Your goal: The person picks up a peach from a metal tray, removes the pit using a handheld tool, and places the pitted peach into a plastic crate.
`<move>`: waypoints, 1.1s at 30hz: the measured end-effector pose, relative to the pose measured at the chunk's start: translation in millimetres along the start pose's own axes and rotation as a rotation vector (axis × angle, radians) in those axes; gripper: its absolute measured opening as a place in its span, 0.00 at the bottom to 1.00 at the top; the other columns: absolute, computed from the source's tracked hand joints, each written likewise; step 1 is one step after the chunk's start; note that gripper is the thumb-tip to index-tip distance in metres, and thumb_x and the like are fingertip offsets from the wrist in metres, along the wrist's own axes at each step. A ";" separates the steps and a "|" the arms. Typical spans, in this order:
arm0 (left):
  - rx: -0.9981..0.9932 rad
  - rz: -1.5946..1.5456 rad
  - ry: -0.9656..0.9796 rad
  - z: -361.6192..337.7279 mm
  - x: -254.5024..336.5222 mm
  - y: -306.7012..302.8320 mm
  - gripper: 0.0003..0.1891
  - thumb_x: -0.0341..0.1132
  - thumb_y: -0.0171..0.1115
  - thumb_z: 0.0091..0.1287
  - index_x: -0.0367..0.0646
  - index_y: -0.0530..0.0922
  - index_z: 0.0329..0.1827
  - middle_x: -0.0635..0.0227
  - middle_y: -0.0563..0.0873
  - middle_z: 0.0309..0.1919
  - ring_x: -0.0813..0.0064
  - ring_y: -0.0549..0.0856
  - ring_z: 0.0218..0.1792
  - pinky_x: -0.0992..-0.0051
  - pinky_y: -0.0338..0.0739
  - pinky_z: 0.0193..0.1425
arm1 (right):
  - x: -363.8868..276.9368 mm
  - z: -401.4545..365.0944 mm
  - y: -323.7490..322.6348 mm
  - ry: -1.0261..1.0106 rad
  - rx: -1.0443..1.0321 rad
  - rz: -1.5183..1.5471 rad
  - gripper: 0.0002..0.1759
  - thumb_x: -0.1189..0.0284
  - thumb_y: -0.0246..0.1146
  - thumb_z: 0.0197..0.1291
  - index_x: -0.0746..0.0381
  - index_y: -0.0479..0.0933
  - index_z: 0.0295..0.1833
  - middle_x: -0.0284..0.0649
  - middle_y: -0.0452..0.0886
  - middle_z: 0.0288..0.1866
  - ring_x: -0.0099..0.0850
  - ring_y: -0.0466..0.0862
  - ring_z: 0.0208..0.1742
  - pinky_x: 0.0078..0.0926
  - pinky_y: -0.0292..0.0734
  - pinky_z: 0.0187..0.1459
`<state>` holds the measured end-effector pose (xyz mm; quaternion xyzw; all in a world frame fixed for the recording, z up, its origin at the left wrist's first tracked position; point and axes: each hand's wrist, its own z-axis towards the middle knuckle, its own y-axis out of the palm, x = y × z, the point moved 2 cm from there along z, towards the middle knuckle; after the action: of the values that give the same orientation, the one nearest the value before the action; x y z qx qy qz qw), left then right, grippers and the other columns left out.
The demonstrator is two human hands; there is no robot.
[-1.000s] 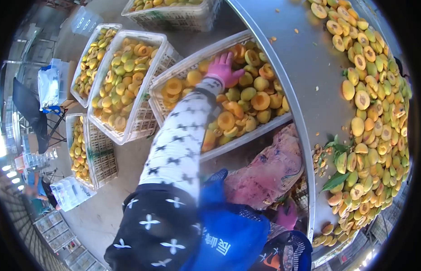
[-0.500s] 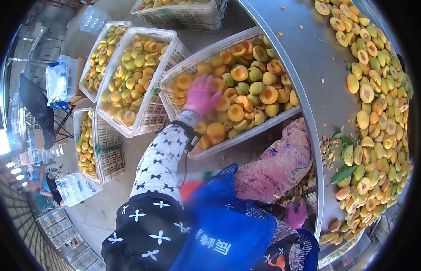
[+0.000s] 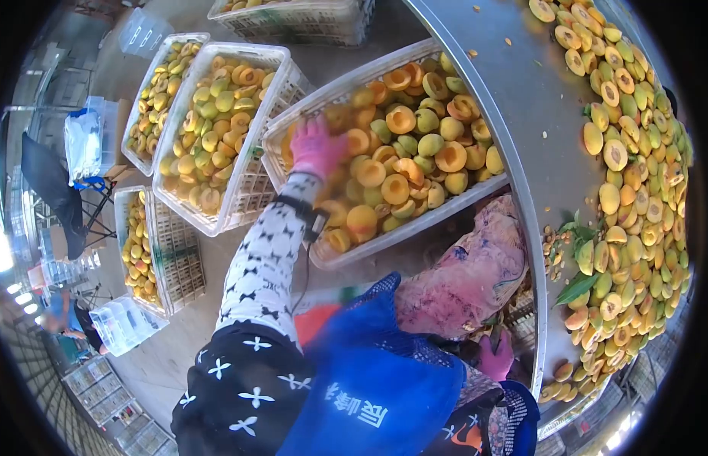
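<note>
**Pink-gloved left hand [image 3: 317,148] over a crate of halved fruit [image 3: 450,156]**

In the head view, the left hand is at the left end of a white plastic crate [image 3: 415,226], its fingers extended and its thumb held apart. The hand is blurred, so I cannot tell whether it touches the fruit below. The halved fruit fills this crate, yellow, orange and green, many pieces showing a hollow where the stone sat. A white sleeve [image 3: 255,266] with black bows covers the forearm, and a black device [image 3: 312,226] sits near the wrist.

The right hand [image 3: 496,357], also in a pink glove, is low beside the metal edge of the desk [image 3: 506,99]. Its fingers are bent near something slim and dark; whether it grips that, I cannot tell. A stained pink cloth [image 3: 460,285] lies just above it, and a blue apron [image 3: 369,387] covers the person's front.

A long heap of cut fruit [image 3: 614,154] runs along the far side of the desk, with green leaves [image 3: 576,289] and small loose kernels [image 3: 553,254] at its near edge. More fruit-filled crates [image 3: 179,258] stand on the floor to the left and at the top.
</note>
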<state>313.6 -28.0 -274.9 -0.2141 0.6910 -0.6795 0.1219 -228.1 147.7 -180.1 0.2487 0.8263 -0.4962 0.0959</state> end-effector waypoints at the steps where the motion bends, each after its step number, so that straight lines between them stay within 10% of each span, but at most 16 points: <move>1: -0.027 0.086 0.011 -9.2 -4.3 5.5 0.41 0.60 0.58 0.68 0.35 0.64 0.74 0.46 0.66 0.73 0.47 0.60 0.77 0.53 0.55 0.79 | 1.9 0.5 2.6 0.050 -0.033 -0.012 0.31 0.61 0.68 0.60 0.63 0.74 0.66 0.55 0.84 0.53 0.48 0.85 0.54 0.41 0.77 0.56; 4: 0.312 -0.169 0.143 -7.7 0.0 12.0 0.43 0.58 0.62 0.64 0.43 0.61 0.77 0.48 0.63 0.75 0.47 0.56 0.78 0.54 0.51 0.80 | 15.4 1.7 14.1 0.034 -0.063 -0.080 0.30 0.61 0.67 0.60 0.61 0.74 0.66 0.55 0.84 0.51 0.50 0.85 0.52 0.43 0.78 0.53; 9: 0.011 -0.040 0.241 3.7 6.5 42.6 0.44 0.62 0.62 0.63 0.44 0.63 0.76 0.53 0.62 0.77 0.48 0.55 0.79 0.52 0.50 0.80 | -8.7 15.9 5.2 0.070 -0.137 -0.070 0.28 0.61 0.67 0.59 0.63 0.75 0.62 0.56 0.82 0.53 0.53 0.83 0.53 0.43 0.77 0.53; 11: -0.011 -0.005 0.259 7.8 7.3 38.8 0.43 0.63 0.58 0.66 0.43 0.63 0.76 0.52 0.61 0.78 0.48 0.54 0.79 0.51 0.49 0.80 | 18.8 19.0 8.0 -0.197 -0.035 -0.081 0.29 0.61 0.67 0.59 0.65 0.75 0.62 0.57 0.82 0.55 0.53 0.82 0.55 0.43 0.76 0.56; 14: 0.124 -0.081 0.245 -10.5 22.4 26.0 0.42 0.61 0.61 0.65 0.42 0.64 0.76 0.50 0.61 0.77 0.46 0.55 0.79 0.51 0.51 0.80 | 11.6 17.7 4.9 0.005 0.005 0.042 0.32 0.60 0.68 0.58 0.67 0.74 0.64 0.58 0.81 0.57 0.54 0.80 0.58 0.44 0.75 0.60; 18: -0.030 -0.272 0.754 -94.6 66.1 11.7 0.41 0.54 0.65 0.64 0.41 0.63 0.76 0.49 0.63 0.75 0.43 0.58 0.77 0.50 0.53 0.80 | 41.5 1.8 -0.9 0.137 0.047 0.051 0.34 0.56 0.67 0.58 0.67 0.74 0.65 0.59 0.80 0.59 0.54 0.80 0.60 0.44 0.74 0.62; 24: -0.107 -0.239 0.633 -100.8 60.6 26.5 0.36 0.48 0.66 0.63 0.48 0.67 0.74 0.54 0.64 0.76 0.45 0.57 0.78 0.51 0.52 0.81 | 54.1 -15.8 -25.1 0.170 0.235 0.045 0.37 0.53 0.67 0.57 0.67 0.73 0.65 0.61 0.80 0.57 0.56 0.80 0.59 0.45 0.76 0.58; 28: 0.002 -0.525 0.317 -95.2 39.5 -2.1 0.22 0.49 0.62 0.66 0.46 0.82 0.56 0.58 0.84 0.56 0.54 0.76 0.64 0.53 0.66 0.70 | 80.3 -37.9 -25.4 0.249 0.254 0.257 0.35 0.57 0.69 0.55 0.68 0.74 0.64 0.59 0.82 0.53 0.55 0.82 0.55 0.42 0.77 0.55; 33: -0.093 0.044 0.558 -116.3 57.9 -15.6 0.16 0.53 0.65 0.63 0.54 0.87 0.44 0.65 0.86 0.42 0.60 0.84 0.46 0.59 0.77 0.50 | 90.2 -51.9 -22.4 0.241 0.286 0.358 0.32 0.61 0.69 0.56 0.69 0.75 0.62 0.55 0.85 0.49 0.47 0.85 0.51 0.37 0.77 0.54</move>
<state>211.3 48.7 -246.9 -0.0092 0.7327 -0.6771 -0.0681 -312.3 212.6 -174.1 0.4595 0.6959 -0.5499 0.0469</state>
